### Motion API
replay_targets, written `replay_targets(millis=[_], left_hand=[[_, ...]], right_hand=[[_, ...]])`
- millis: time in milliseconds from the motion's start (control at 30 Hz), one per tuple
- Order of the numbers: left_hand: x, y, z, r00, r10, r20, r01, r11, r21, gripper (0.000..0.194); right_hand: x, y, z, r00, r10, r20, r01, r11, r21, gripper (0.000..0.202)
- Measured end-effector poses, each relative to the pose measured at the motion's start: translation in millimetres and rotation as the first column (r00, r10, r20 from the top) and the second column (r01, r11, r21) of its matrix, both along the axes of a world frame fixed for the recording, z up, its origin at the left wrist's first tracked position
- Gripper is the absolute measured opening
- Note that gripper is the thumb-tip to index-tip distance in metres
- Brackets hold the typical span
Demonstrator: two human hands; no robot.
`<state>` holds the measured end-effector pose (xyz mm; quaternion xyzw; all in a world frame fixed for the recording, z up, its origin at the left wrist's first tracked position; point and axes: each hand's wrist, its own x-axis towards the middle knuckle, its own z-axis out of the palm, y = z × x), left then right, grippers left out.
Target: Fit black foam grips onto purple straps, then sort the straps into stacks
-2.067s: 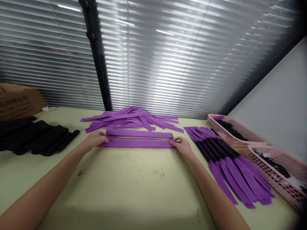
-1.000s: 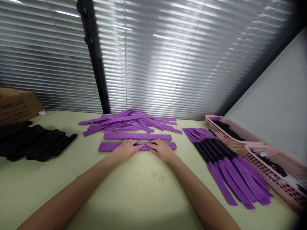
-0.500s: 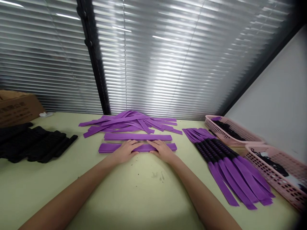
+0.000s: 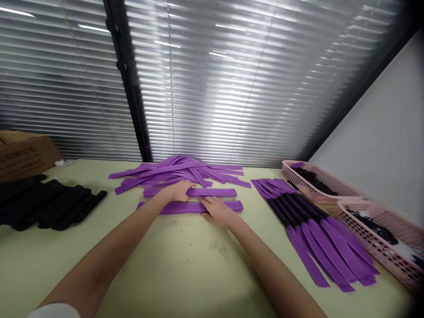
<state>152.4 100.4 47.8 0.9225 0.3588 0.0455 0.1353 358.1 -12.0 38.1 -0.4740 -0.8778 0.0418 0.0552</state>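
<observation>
Two flat purple strip stacks lie crosswise on the pale table, one behind the other. My left hand is on the rear stack, its fingers curled over the strip with the thumb at the near edge. On the front stack rests my right hand, its fingers bent over the right half and the thumb at the near edge. Behind both stacks is a loose heap of purple strips.
Purple strips with black bands fan out on the right, beside two pink baskets holding black items. Black ribbed pieces and a cardboard box are at the left. Window blinds stand behind the table.
My left hand has moved from the front stack back to the rear one. My right hand has shifted slightly left and stays at the front stack.
</observation>
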Motion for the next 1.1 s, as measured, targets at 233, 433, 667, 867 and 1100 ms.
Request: replay_targets(millis=[233, 433, 667, 867, 1100], left_hand=[[-1, 1, -0.6, 1.0, -0.013, 0.017, 0.013, 0.999, -0.031, 0.064], [-6, -17, -1.6, 0.999, -0.028, 0.036, 0.03, 0.998, -0.052, 0.059], [-13, -37, -8.7, 0.995, -0.071, 0.067, 0.076, 0.995, -0.068, 0.06], [-25, -83, 7.1, 0.98, 0.044, 0.196, -0.054, 0.997, 0.049, 0.074], [-105, -134, 26.3, 0.969, 0.195, 0.152, -0.202, 0.979, 0.035, 0.044]], right_hand=[[4, -7, -6.0, 0.999, 0.011, -0.05, -0.01, 1.0, 0.01, 0.039], [7, -27, -9.1, 0.999, 0.011, -0.048, -0.011, 1.0, -0.007, 0.04], [9, -58, -16.0, 0.997, 0.032, -0.071, -0.031, 0.999, 0.017, 0.04], [9, -67, -5.8, 0.992, -0.022, -0.128, 0.01, 0.995, -0.098, 0.051], [84, -74, 28.6, 0.933, -0.268, -0.24, 0.236, 0.959, -0.157, 0.05]])
